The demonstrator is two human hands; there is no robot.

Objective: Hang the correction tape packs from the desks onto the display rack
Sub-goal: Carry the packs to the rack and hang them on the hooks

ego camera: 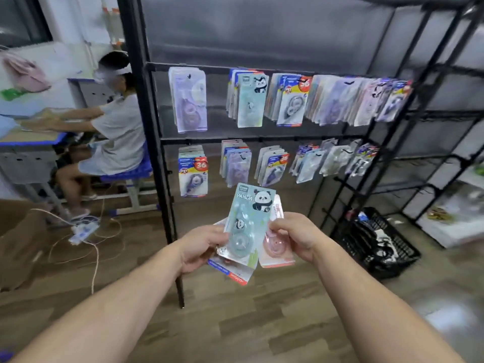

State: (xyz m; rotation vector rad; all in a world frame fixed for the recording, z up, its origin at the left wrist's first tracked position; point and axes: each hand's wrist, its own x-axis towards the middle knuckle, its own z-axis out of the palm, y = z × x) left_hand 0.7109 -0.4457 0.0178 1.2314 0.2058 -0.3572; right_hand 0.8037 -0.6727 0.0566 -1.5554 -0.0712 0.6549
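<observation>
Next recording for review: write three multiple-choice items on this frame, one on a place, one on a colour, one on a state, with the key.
1. Where is the black basket?
A. on the floor at the right end of the display rack
B. on a desk
C. on the rack's top rail

2. What colour is the panda pack at the front of the bunch being held?
A. yellow
B. mint green
C. black

3. What state is that pack in?
A. hanging on a hook
B. lying on the floor
C. held between the left hand and right hand

Key: 1 A, it sits on the wood floor by the rack's right posts. 2 B, its card is pale green. 3 C, fingers of both hands pinch its edges.
</observation>
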